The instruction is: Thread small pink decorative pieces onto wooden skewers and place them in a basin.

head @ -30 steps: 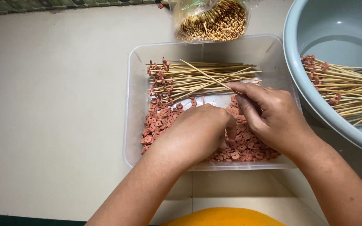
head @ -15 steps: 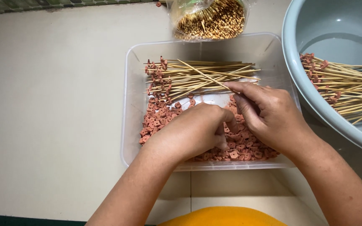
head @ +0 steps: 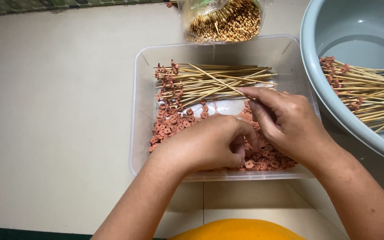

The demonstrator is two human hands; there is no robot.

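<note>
Right hand (head: 290,122) pinches a skewer (head: 214,79) over the tray (head: 139,111); left hand (head: 210,142) curls shut among meat bits (head: 170,126), its hold hidden

Bowl (head: 316,66) cut off at right edge, skewer bag (head: 223,20) cropped at top, left hand (head: 210,142) hiding pieces (head: 170,126)

Floor (head: 54,111) is pale beige tile w/ thin grout lines; one joint runs across near the bottom, another goes down from it at approx centre. Along the top edge sits a strip of green patterned tile (head: 45,5), slightly darker. Bottom left corner shows a dark green band (head: 18,233). Light is soft & even, no hard shadows. No walls, windows or furniture in view.
</note>
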